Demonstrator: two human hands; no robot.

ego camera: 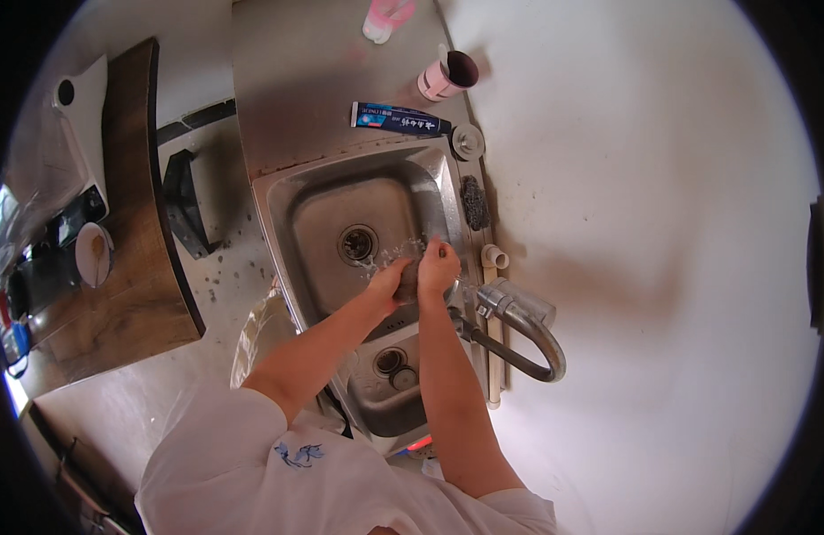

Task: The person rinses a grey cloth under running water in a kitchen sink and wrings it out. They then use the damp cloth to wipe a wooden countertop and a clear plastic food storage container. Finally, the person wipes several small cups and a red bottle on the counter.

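Note:
Over the large basin of a stainless steel double sink [331, 200], my left hand [387, 281] and my right hand [439, 266] hold a greyish-brown object [407, 284] between them; its kind is unclear. Water splashes around it. The curved metal faucet [542, 341] reaches in from the right, its outlet close to my right hand. My right fingers are curled, and my left hand rests against the object's left side. A drain [357, 245] shows at the left of my hands.
A toothpaste tube [400, 119], a pink cup [448, 75] and a pink-and-clear container [388, 19] stand or lie beyond the sink. A metal lid or strainer [467, 142] and a steel wool scourer [475, 202] rest along its right edge. A wooden table [134, 267] holds a bowl [94, 254].

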